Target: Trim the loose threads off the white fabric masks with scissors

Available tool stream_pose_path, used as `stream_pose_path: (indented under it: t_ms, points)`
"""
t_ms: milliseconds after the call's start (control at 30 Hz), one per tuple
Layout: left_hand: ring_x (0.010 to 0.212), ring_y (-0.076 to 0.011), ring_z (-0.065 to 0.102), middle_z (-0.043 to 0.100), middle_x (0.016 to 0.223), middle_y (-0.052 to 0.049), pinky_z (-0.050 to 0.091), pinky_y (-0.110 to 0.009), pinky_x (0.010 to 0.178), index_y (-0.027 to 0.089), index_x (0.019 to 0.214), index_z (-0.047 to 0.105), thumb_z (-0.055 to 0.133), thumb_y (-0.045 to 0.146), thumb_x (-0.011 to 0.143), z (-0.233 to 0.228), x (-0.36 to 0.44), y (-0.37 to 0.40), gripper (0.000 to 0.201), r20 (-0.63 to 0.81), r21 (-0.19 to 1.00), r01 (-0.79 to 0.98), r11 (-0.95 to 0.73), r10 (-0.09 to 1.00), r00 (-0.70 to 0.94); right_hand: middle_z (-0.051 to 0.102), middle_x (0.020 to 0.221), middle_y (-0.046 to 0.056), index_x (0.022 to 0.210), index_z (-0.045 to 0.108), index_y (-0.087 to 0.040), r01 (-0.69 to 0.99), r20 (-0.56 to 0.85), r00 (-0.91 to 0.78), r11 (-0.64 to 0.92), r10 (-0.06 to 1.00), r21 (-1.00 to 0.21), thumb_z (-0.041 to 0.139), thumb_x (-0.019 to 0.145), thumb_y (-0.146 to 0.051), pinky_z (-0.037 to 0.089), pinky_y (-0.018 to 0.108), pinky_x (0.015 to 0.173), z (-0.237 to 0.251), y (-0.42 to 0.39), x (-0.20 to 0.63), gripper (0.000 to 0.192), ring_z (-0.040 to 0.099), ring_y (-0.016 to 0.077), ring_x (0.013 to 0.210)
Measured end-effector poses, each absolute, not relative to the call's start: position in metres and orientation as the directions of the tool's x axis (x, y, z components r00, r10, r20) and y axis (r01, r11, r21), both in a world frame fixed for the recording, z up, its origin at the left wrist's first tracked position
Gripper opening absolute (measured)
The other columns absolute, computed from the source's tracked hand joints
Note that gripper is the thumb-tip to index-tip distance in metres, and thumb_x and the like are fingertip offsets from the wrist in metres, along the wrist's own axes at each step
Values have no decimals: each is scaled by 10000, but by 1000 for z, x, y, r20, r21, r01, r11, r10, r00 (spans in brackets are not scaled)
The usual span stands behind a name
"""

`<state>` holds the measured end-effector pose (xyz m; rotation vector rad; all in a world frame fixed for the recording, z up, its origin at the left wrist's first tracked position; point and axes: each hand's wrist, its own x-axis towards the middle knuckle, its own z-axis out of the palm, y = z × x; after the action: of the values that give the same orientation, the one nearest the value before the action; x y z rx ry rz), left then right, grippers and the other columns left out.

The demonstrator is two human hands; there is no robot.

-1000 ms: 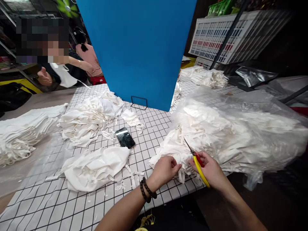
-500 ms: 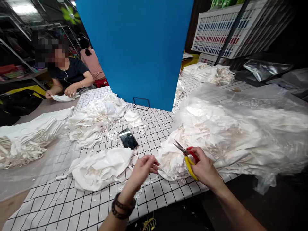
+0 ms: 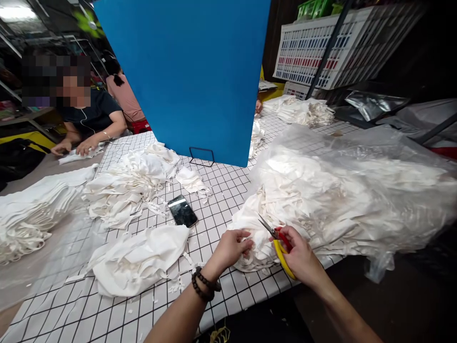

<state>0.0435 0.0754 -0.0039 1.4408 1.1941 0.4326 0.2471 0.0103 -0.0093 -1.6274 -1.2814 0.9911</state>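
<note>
My right hand (image 3: pixel 302 257) grips scissors (image 3: pixel 277 240) with red and yellow handles, blades slightly apart and pointing up-left. My left hand (image 3: pixel 231 247), with a dark bead bracelet on the wrist, pinches the near edge of a big heap of white cloth pieces (image 3: pixel 321 205), partly under a clear plastic bag (image 3: pixel 357 157). Both hands meet at the front of this heap, near the table's front edge.
The table (image 3: pixel 107 314) has a white cover with a black grid. A black phone (image 3: pixel 182 211) lies left of my hands. Other white cloth piles (image 3: pixel 139 259) (image 3: pixel 124 186) (image 3: pixel 32 209) lie left. A blue board (image 3: pixel 185 71) stands behind. A person (image 3: pixel 85 119) works at far left.
My left hand swung out left away from the heap, then came back and took hold of its edge. The scissors shifted slightly; the person at far left lowered their hands onto cloth.
</note>
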Motion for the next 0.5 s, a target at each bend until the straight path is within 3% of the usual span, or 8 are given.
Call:
stream_pose_path:
  t_ms: [133, 300, 500]
  points:
    - [523, -108, 491, 649, 721, -52, 391, -231, 518, 119, 719, 641, 520, 430, 855, -3, 31, 76, 360, -399, 897, 365, 250, 814, 423, 681, 1102, 94, 933, 538, -232, 352, -88, 166, -143, 982, -925, 659, 756, -275, 542, 324, 810, -8, 12, 248, 217, 681, 242, 963]
    - [584, -110, 470, 622, 745, -33, 352, -212, 531, 109, 892, 661, 526, 493, 861, -2, 30, 80, 409, -390, 907, 327, 265, 822, 415, 672, 1104, 86, 963, 540, -237, 317, -69, 145, -112, 987, -942, 653, 763, -263, 547, 327, 810, -8, 15, 248, 231, 687, 232, 941]
    - [597, -111, 406, 517, 668, 12, 314, -214, 542, 126, 855, 678, 557, 532, 851, 0, 34, 85, 424, -330, 935, 276, 223, 830, 450, 659, 1131, 72, 969, 536, -244, 316, -47, 186, -105, 981, -943, 660, 760, -239, 541, 338, 828, -4, 19, 241, 243, 679, 221, 947]
